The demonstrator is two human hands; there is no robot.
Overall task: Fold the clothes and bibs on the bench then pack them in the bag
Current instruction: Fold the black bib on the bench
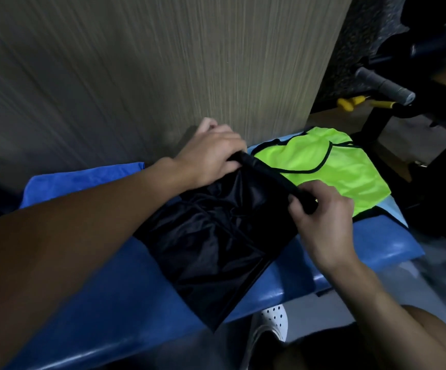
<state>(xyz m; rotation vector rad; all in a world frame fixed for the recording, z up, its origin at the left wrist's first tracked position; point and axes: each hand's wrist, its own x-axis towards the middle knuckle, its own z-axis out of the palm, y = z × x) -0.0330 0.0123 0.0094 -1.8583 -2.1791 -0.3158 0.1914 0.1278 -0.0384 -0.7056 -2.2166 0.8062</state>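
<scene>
A shiny black garment (pixel 216 236) lies spread across the blue padded bench (pixel 125 297). Its thick waistband runs diagonally at the far end. My left hand (pixel 211 153) grips the far end of that waistband, and my right hand (pixel 320 209) pinches its near end. Beyond them a neon green bib (pixel 331 164) with black trim lies flat on the bench's far end. A blue towel-like cloth (pixel 83 180) lies on the bench to the left, partly hidden by my left forearm. No bag shows in view.
A wood-grain wall (pixel 163 76) stands right behind the bench. Gym equipment with a grey foam handle (pixel 384 85) and yellow parts stands at the right. My white perforated shoe (pixel 272 324) is on the floor below the bench edge.
</scene>
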